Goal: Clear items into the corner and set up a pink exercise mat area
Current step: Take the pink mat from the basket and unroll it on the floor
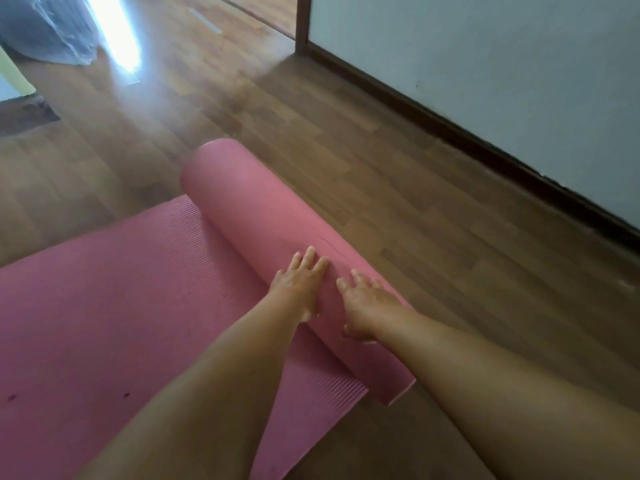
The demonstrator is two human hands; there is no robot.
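Wooden floor (pixel 398 188) carries a pink exercise mat (pixel 114 306), part unrolled at the near left. Both hands press flat, fingers spread and gripping nothing, on its rolled part (pixel 249 216): left hand (pixel 301 285) beside right hand (pixel 367 306), equally near. The roll's long axis runs crosswise to the fingers, so pushing forward should unroll it toward the wall (pixel 485 81). Far left, a plastic-wrapped bundle (pixel 45 26) is cut off.

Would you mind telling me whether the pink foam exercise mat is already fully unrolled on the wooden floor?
No, part of the pink foam exercise mat remains a thick roll under the left hand and right hand.
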